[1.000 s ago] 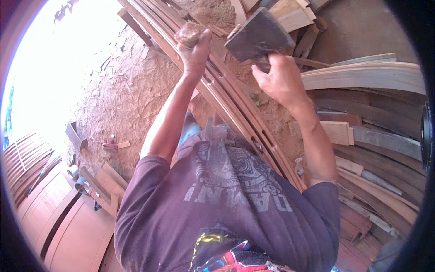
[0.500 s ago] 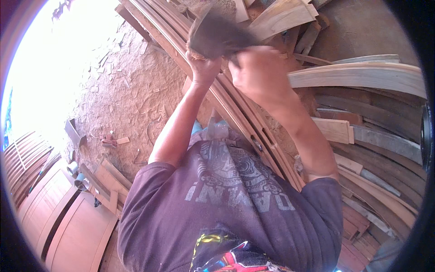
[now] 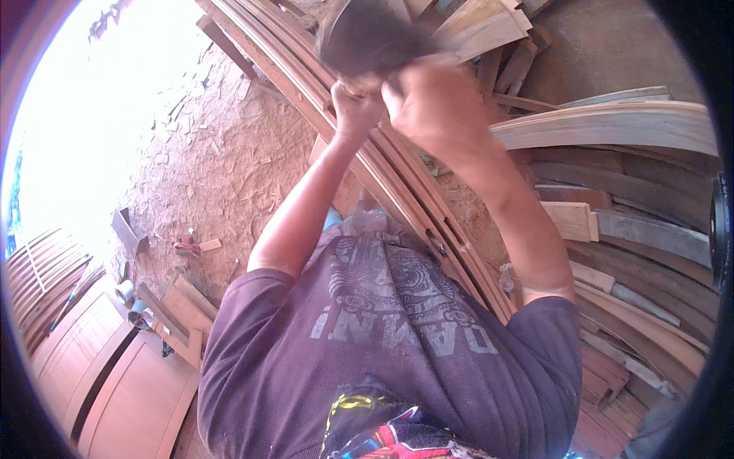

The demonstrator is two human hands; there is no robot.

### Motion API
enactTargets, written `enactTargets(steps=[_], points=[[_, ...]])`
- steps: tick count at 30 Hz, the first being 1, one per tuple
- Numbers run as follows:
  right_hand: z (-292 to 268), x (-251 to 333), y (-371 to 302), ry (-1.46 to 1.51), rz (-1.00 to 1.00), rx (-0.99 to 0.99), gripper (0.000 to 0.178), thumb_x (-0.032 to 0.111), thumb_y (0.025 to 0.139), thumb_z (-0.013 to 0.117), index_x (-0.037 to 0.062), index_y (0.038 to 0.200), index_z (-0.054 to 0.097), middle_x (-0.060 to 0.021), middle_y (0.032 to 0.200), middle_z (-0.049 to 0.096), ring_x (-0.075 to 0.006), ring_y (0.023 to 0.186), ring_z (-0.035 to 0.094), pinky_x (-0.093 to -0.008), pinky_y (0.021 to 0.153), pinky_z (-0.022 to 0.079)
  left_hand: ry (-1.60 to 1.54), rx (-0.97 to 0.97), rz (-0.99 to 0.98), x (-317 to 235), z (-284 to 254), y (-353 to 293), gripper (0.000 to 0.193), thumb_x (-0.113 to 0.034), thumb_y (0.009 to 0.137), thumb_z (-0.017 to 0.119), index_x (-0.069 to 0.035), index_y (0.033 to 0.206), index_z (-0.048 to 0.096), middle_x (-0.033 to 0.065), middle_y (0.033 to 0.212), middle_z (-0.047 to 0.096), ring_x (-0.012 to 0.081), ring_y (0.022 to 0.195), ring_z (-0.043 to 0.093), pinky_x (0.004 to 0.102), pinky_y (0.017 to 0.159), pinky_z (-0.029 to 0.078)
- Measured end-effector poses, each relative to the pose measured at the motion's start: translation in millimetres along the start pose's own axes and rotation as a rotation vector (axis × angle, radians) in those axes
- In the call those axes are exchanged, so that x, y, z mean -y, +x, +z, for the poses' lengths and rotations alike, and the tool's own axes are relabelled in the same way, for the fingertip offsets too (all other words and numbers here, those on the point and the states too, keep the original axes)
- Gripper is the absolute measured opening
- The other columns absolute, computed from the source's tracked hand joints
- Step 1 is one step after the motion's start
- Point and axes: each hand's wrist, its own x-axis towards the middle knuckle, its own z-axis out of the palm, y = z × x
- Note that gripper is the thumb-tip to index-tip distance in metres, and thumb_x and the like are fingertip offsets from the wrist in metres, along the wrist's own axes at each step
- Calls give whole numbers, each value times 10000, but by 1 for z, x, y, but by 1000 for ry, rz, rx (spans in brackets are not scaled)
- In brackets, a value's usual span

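Note:
My right hand [image 3: 440,103], smeared by motion, is closed round a dark, blocky mallet-like tool [image 3: 371,42]. The tool's broad blurred head hangs over my left hand. My left hand [image 3: 357,115] is closed above the long wooden mouldings [image 3: 394,164], just under the dark head. What it grips is mostly hidden; a pale brown edge [image 3: 361,83] shows between it and the tool. Running diagonally from the upper left to my waist, the mouldings have grooves and a dark slot [image 3: 434,233] near my body.
Curved boards [image 3: 612,126] are stacked along the right. More wood offcuts [image 3: 482,34] lie at the top. Shavings and chips cover the ground [image 3: 206,168] on the left. Flat wooden panels [image 3: 138,398] and a small wooden frame [image 3: 180,321] stand at the lower left.
My right hand and the dark tool have risen slightly. My left hand has shifted a little to the right along the mouldings and stays closed.

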Motion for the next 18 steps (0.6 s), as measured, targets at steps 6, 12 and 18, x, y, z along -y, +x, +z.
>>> enactTargets(steps=[6,12,18], points=[[-18,-18,-15,-18,126,202,228,169,867,746,-37,954,703,-255,866,729,-446,809,726,-504,776,590,-61,-48,-35,-3,-25,38,75,-84,893,766,-42,937,721,35,841,723,126,806,703,276,713,585],[-32,-32,-43,265,262,6,302,280,849,770,-14,906,724,-266,851,726,-461,845,721,-539,783,585,55,-37,-67,-33,-12,18,200,-136,937,803,-84,899,614,-17,707,596,87,562,563,275,508,461],[-41,-4,-31,232,144,-58,238,179,879,779,-32,967,713,-243,856,738,-380,783,746,-429,712,581,-5,-119,-57,-25,-10,-2,148,-131,922,818,-43,950,703,0,880,698,93,794,648,281,702,535]])
